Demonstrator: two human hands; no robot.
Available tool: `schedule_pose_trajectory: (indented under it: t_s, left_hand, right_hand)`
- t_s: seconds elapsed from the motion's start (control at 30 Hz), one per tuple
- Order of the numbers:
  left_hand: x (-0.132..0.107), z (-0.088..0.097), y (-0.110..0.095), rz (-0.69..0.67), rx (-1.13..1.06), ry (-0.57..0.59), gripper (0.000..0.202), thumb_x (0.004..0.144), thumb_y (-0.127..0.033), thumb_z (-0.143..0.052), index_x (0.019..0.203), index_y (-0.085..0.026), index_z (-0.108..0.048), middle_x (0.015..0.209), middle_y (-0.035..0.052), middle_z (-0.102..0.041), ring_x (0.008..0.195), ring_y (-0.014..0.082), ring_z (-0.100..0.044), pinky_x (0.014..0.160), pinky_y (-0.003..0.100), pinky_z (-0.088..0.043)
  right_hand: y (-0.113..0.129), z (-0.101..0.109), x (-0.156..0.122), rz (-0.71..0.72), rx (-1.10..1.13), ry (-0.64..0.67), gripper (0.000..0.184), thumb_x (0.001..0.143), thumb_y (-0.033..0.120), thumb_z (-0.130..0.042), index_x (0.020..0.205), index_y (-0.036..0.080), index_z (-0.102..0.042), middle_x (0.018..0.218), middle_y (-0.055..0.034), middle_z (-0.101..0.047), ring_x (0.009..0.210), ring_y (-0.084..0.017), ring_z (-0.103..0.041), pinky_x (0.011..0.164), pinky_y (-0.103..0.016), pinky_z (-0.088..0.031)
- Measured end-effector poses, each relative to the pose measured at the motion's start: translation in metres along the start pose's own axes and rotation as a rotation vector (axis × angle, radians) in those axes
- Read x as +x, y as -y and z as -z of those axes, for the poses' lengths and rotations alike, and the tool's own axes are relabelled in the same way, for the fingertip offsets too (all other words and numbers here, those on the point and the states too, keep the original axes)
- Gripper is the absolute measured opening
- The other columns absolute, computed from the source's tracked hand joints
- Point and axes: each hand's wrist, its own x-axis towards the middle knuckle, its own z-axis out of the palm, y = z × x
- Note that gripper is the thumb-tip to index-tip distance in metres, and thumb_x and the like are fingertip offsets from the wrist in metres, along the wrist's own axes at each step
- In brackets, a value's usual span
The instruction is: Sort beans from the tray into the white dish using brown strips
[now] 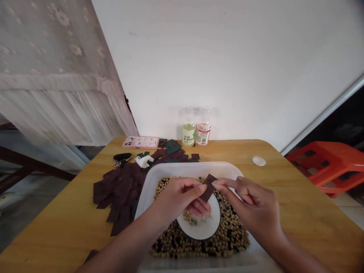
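Observation:
A small, flat, dark brown rectangular piece [208, 192] that looks like cloth or a little pouch is held over a white dish [199, 232]. My left hand [182, 191] grips it between thumb and fingers, the other fingers curled beneath. With thumb and forefinger, my right hand [253, 199] pinches its upper right edge. A few pale beads lie in the dish, partly under my left fingers. The dish rests on many round tan and dark beads [233, 231] that fill a white plastic tub [196, 165]. Whether anything is inside the brown piece cannot be seen.
Left of the tub spreads a heap of similar dark brown pieces [122, 193]. Behind are a crumpled white tissue [144, 161], a black key fob [122, 156], a pink-cased phone [140, 142] and two bottles [189, 132]. A white lid [259, 161] lies right; an orange stool [335, 163] stands beyond.

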Motion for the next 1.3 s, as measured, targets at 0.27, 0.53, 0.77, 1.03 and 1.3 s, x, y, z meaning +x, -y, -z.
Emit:
schedule_pose_trajectory:
  t_s: [0.27,0.53,0.77,1.03,1.3]
  left_hand:
    - [0.0001,0.0004,0.0002,-0.001,0.016,0.039,0.029,0.072,-0.04,-0.063,0.065,-0.013,-0.059,0.056,0.0012,-0.066,0.05,0.0093,-0.063,0.048,0.016,-0.048]
    - [0.0019,0.0008,0.0032,-0.015,0.032,0.049,0.028,0.073,-0.04,-0.062,0.066,-0.013,-0.059,0.057,0.0013,-0.067,0.049,0.0088,-0.063,0.047,0.015,-0.048]
    - [0.0001,0.0002,0.0022,-0.007,0.041,0.07,0.028,0.073,-0.04,-0.061,0.066,-0.013,-0.059,0.056,0.0014,-0.067,0.047,0.0082,-0.062,0.046,0.015,-0.047]
    - [0.002,0.0013,0.0039,-0.012,0.046,0.093,0.027,0.075,-0.039,-0.06,0.067,-0.013,-0.059,0.058,0.0018,-0.067,0.049,0.0088,-0.063,0.047,0.016,-0.048]
    - [0.0007,0.0002,0.0038,-0.002,0.046,0.082,0.029,0.073,-0.041,-0.062,0.068,-0.013,-0.059,0.057,0.0017,-0.066,0.048,0.0088,-0.062,0.046,0.016,-0.047]
  right_hand:
    - [0.0016,-0.0017,0.0025,-0.017,0.014,-0.033,0.047,0.075,0.013,-0.063,0.053,0.021,-0.021,0.047,0.0075,-0.028,0.07,-0.02,-0.07,0.046,-0.015,-0.046]
    - [0.0022,-0.0014,0.0025,-0.023,-0.015,-0.027,0.048,0.076,0.015,-0.063,0.053,0.022,-0.021,0.045,0.0073,-0.03,0.072,-0.021,-0.07,0.042,-0.015,-0.044]
    - [0.0006,-0.0011,0.002,-0.026,-0.01,-0.029,0.047,0.076,0.015,-0.062,0.053,0.022,-0.021,0.045,0.0073,-0.03,0.074,-0.022,-0.07,0.043,-0.015,-0.044]
    - [0.0,-0.0002,0.0015,-0.033,-0.027,-0.028,0.047,0.076,0.016,-0.063,0.053,0.021,-0.022,0.045,0.0073,-0.032,0.074,-0.021,-0.07,0.044,-0.014,-0.044]
    - [0.0019,-0.0007,0.0037,-0.017,-0.019,-0.024,0.047,0.076,0.015,-0.061,0.053,0.022,-0.021,0.045,0.0074,-0.03,0.074,-0.022,-0.07,0.042,-0.014,-0.044]
